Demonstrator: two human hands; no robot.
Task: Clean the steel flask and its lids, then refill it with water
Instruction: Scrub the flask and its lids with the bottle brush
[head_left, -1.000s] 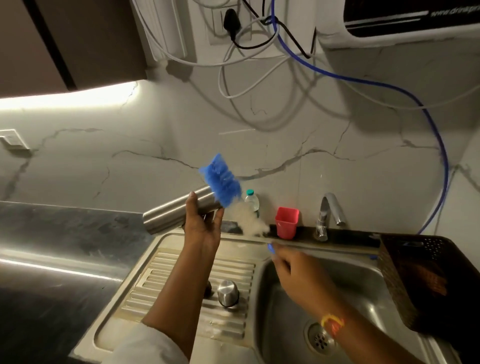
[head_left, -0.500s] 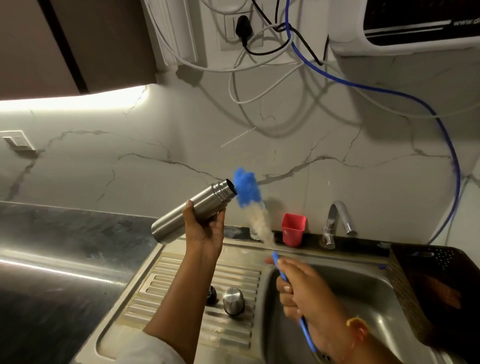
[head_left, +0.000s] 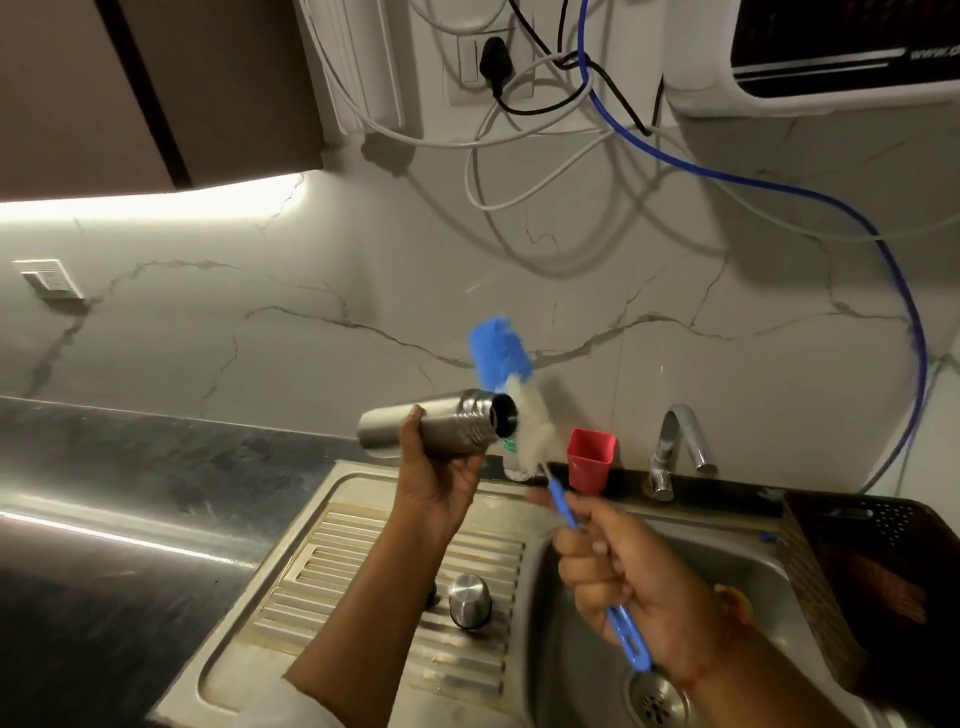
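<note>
1. The left hand (head_left: 441, 486) has its fingers and thumb curled round the cylindrical brushed-steel flask (head_left: 441, 431), gripping it about mid-body.
2. That flask is held in the air above the ribbed draining board of the stainless steel sink (head_left: 358, 566). It lies nearly level, its open, lidless mouth pointing right.
3. The right hand (head_left: 623, 571) has its fingers closed round the thin blue plastic handle of a long bottle brush (head_left: 525, 415). The handle's end juts out below the palm, over the basin.
4. The brush slants up and to the left. Its white bristles sit just beside the flask's mouth and its blue bristle tip rises above the neck. The head is outside the flask, but blur hides whether bristles touch the rim.
5. Beside the left forearm, a rounded steel lid (head_left: 470, 600) stands on the draining board. A smaller dark lid (head_left: 432, 588) lies just to its left, partly hidden by the arm.
6. On the ledge behind the basin stands a red square plastic cup (head_left: 589, 460), with a curved chrome tap (head_left: 675, 452) to its right.
7. A dark perforated basket (head_left: 878, 561) sits at the sink's right edge, and the dark stone worktop (head_left: 130, 493) stretches away to the left.
</note>
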